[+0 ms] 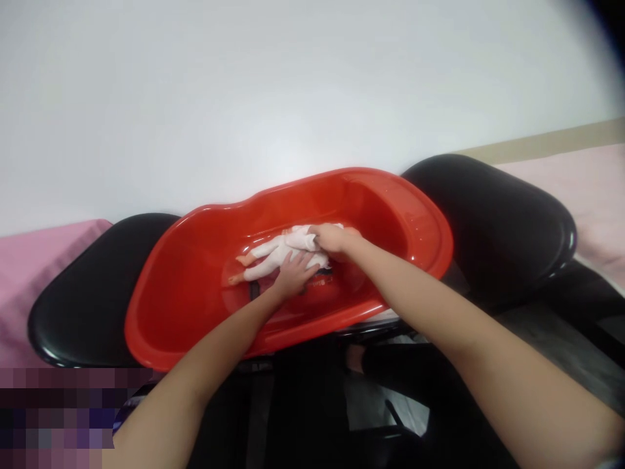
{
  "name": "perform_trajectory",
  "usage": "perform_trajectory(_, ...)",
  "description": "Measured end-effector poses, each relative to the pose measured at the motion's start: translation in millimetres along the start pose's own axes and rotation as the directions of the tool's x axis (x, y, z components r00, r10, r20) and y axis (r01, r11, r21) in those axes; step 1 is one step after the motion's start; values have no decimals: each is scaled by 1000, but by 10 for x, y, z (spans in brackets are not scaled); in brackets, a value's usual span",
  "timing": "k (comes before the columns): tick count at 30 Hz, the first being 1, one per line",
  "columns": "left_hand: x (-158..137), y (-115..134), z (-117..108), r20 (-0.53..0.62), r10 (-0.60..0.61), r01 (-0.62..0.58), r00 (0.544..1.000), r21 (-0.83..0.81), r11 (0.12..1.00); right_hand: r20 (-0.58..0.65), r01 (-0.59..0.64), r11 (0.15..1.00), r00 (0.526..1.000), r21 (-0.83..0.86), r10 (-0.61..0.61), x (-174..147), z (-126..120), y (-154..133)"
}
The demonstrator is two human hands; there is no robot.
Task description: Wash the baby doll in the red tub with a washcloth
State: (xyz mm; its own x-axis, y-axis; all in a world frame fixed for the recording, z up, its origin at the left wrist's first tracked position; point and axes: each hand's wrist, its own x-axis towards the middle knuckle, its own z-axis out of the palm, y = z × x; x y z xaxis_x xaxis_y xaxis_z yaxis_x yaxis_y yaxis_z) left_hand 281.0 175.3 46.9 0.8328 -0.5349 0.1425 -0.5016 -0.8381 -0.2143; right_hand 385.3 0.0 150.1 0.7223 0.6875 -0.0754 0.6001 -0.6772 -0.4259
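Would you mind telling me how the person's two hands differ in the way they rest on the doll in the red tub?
The left hand lies flat with fingers spread over the doll at its lower body, while the right hand is curled, gripping white cloth at the upper body. The left hand sits nearer the tub's front wall; the right hand sits farther back. Both hands touch the doll inside the red tub, which spans two black seats.

doll (pixel 278 253) in tub (pixel 195 286); tub on stools (pixel 488 221)
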Motion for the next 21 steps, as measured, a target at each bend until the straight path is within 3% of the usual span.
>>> perform_trajectory(6, 28, -35, -49, -61, -70, 70, 996, -8, 998, 66, 108, 984, 993, -140, -99, 0, 40, -94)
perform_trajectory(11, 75, -139, 64, -62, -184, 185, 981, 21, 982, 53, 182, 965, 983, -190, -175, 13, 131, -84)
perform_trajectory(15, 187, -279, 12, -53, -257, 256, 965, -23, 966, 9, 254, 928, 965, -271, -262, 1, 198, -100)
perform_trajectory(19, 351, -445, -132, -85, -463, 449, 882, -140, 882, 0, 385, 825, 906, -413, -423, -15, 277, -158)
perform_trajectory(21, 414, -548, -165, -112, -561, 529, 821, -225, 819, 66, 502, 697, 832, -513, -550, -1, 336, -171)
